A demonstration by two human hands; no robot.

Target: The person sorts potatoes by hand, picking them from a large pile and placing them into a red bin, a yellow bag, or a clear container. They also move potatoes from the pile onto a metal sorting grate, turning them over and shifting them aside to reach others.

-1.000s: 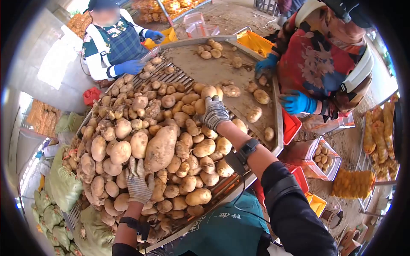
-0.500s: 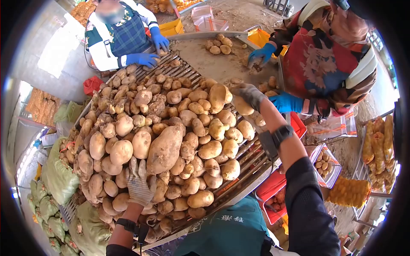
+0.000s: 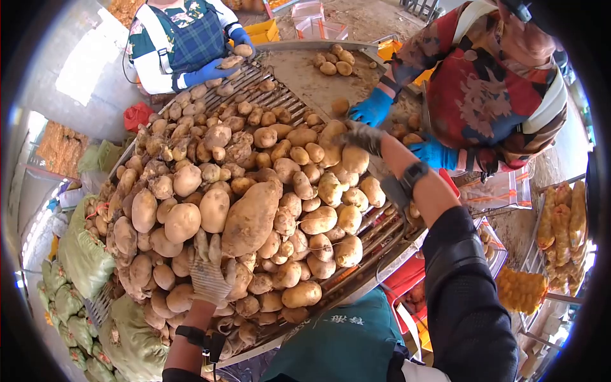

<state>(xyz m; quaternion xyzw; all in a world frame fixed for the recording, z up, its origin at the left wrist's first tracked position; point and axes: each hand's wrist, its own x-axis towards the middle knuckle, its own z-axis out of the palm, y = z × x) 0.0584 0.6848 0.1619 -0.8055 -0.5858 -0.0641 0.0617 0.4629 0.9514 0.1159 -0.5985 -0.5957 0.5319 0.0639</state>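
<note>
A large heap of potatoes (image 3: 182, 222) covers a slatted metal sorting table (image 3: 384, 234). My left hand (image 3: 211, 275), in a pale striped glove, rests on the near side of the heap with its fingers spread. Just beyond its fingertips lies one very large, long potato (image 3: 251, 218). My right hand (image 3: 365, 138), in a darker dirty glove, reaches to the far right of the heap. Its fingers are blurred, between a big potato (image 3: 331, 134) and a rounder potato (image 3: 355, 159). Whether it grips either one, I cannot tell.
Across the table a co-worker in blue gloves holds potatoes (image 3: 230, 62). At the right, another co-worker's blue-gloved hand (image 3: 372, 108) is spread near my right hand. Several potatoes (image 3: 333, 60) lie on the metal plate (image 3: 289, 69). Green sacks (image 3: 89, 254) stand left, a red crate (image 3: 407, 280) right.
My right hand has shifted slightly left; my left hand stays on the heap. The far co-worker has lifted potatoes. The right co-worker's hand has moved left, and a potato now lies beside it.
</note>
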